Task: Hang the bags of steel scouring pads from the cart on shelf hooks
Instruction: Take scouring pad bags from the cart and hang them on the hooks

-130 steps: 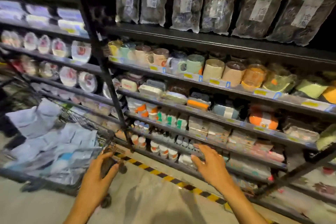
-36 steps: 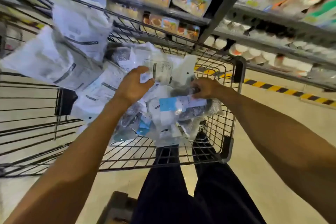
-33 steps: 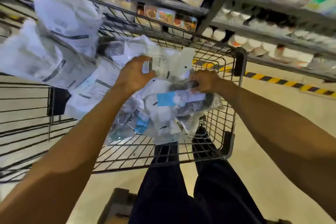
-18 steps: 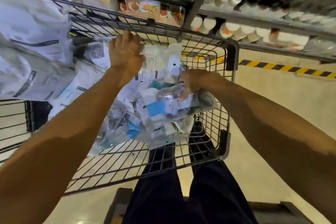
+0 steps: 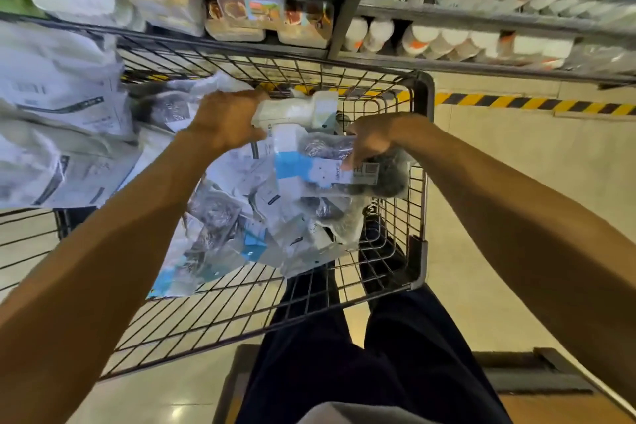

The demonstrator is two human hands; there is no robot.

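**Q:** Entry one. Which way does the bag lie?

**A:** The bag of steel scouring pads (image 5: 344, 172) lies nearly level, with its long axis left to right across the cart (image 5: 426, 103). The blue-and-white header card is to my left. The dark pads are at the right end, just beside the cart's right wire wall. The right end dips a little.

**Q:** Position relative to your fingers?

**A:** My right hand (image 5: 373, 138) comes onto it from above, at its far edge, right of the middle. The bag sits below my knuckles, on top of the pile of bags (image 5: 237, 231) in the near right part of the basket.

**Q:** State of the fingers?

**A:** The right fingers (image 5: 356, 157) are curled down onto the clear film and grip it. My left hand (image 5: 225, 120) is farther out and to the left, closed tight round a crumpled white packet top (image 5: 296, 108). I cannot tell how many bags that grip takes in. The two hands are apart, with the white top between them.

**Q:** Surroundings?

**A:** Large white printed sacks (image 5: 69, 107) fill the cart's left side. Shelves (image 5: 481, 15) of white tubs and boxed goods stand beyond. A yellow-and-black stripe (image 5: 533, 103) runs along the floor.
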